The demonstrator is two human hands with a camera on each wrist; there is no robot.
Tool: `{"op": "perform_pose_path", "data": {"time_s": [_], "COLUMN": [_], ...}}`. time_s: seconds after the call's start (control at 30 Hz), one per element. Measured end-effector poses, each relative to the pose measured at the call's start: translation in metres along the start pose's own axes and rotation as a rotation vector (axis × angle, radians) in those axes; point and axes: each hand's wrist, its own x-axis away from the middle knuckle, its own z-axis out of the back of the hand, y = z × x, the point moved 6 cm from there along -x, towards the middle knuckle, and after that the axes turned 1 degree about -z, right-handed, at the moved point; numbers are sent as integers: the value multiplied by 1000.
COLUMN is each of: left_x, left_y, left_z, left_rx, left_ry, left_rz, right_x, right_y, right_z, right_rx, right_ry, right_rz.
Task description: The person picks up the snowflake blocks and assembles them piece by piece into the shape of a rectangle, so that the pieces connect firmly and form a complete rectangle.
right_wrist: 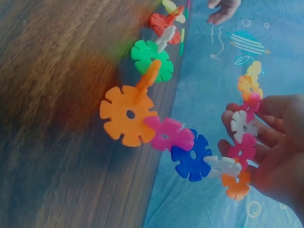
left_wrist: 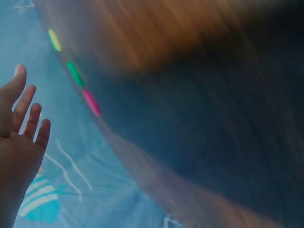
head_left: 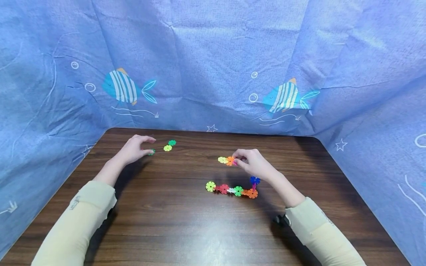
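Observation:
My right hand (head_left: pixel 254 162) pinches the upper end of a chain of interlocked, notched flower discs. In the right wrist view the chain bends from a yellow disc (right_wrist: pixel 254 69) past the fingers. It passes a blue disc (right_wrist: pixel 192 155) and a large orange disc (right_wrist: pixel 116 116), then runs to a green disc (right_wrist: pixel 159 68). My left hand (head_left: pixel 133 149) is over the far left of the table, fingers spread and nothing visible between them. A loose green disc (head_left: pixel 151 152) lies by its thumb, and a yellow disc (head_left: pixel 167 148) lies to its right.
Another green disc (head_left: pixel 172 142) lies near the far edge of the wooden table (head_left: pixel 159 221). A blue cloth (head_left: pixel 213 66) with fish prints hangs behind and at the sides. In the blurred left wrist view a pink disc (left_wrist: pixel 91 102) lies near the table edge.

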Motion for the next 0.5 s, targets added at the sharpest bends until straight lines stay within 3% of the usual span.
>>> {"op": "perform_pose_path", "data": {"time_s": [0.27, 0.5], "left_x": [3, 0], "left_y": [-22, -37], "left_z": [-5, -17], "left_rx": [-24, -27], "left_ry": [-17, -120], "left_rz": [17, 35], "right_x": [-1, -2], "right_y": [2, 2], "right_z": [-2, -3], "right_rx": [-21, -34], "right_ry": [-7, 6], "right_rz": [-11, 3]}}
